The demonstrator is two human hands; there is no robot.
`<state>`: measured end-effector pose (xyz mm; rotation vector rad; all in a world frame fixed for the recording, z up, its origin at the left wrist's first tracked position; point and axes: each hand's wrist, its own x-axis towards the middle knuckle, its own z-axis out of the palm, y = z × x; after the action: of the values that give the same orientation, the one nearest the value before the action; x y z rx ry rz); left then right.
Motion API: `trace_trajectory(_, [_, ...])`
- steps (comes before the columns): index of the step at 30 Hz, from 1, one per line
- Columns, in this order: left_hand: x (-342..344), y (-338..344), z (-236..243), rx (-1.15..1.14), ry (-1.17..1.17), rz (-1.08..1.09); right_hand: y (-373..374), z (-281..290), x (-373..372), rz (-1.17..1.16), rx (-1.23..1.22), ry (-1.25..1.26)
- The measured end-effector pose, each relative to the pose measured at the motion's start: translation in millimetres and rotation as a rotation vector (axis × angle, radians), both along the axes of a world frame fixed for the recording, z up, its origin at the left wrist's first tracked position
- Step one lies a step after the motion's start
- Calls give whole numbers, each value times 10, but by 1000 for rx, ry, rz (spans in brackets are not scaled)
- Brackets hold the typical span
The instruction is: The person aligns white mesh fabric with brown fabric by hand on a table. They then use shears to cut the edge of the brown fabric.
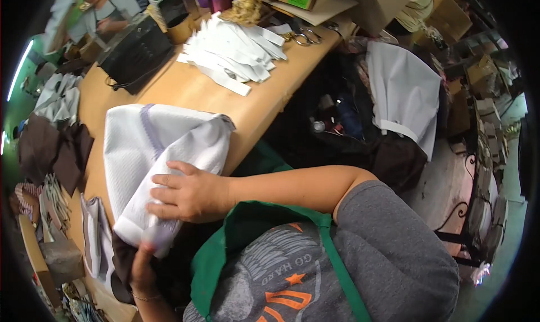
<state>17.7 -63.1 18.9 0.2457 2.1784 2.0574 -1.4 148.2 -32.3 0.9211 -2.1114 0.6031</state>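
Observation:
A white textured fabric piece [132, 159] with a lavender band lies folded over the near edge of the wooden table. My right hand [188, 192] rests flat on its near fold, fingers spread. At the lower corner of that fold is my left hand [143, 268], its thumb against the cloth edge and its other fingers mostly hidden. This corner is blurred. Dark brown cloth [125, 257] hangs beside my left hand, under the white fabric.
White fabric strips [233, 52] are heaped on the table [230, 100], with scissors [306, 37] beside them. A black case [135, 55] stands at the far left. Brown cloth [53, 147] lies along the left side. White fabric [402, 91] hangs at right. Another person [107, 10] is in the background.

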Motion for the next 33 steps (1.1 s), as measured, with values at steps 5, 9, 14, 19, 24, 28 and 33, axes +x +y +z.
trace_trajectory(5, [-296, -180, 800, -102, 39, -218, 95, 643, -396, -32, 8, -169])
trace_trajectory(9, [-236, -332, 1379, -64, 416, -163, 344, 1338, -570, 65, -318, -438])
trace_trajectory(14, [-281, -681, 1431, -72, 729, 78, 572, 1434, -717, 24, -413, -617])
trace_trajectory(19, [-431, -612, 1144, -74, 927, 245, 698, 1245, -518, -67, -536, -615])
trace_trajectory(24, [-884, -702, 782, -145, 859, 401, 958, 1135, -158, -40, -765, -656])
trace_trajectory(28, [-1114, -859, 499, -194, 660, 239, 1495, 1194, 163, -61, -1031, -684])
trace_trajectory(33, [-1182, -594, 282, -317, 346, 21, 2608, 1380, 1066, -542, -1229, -509])
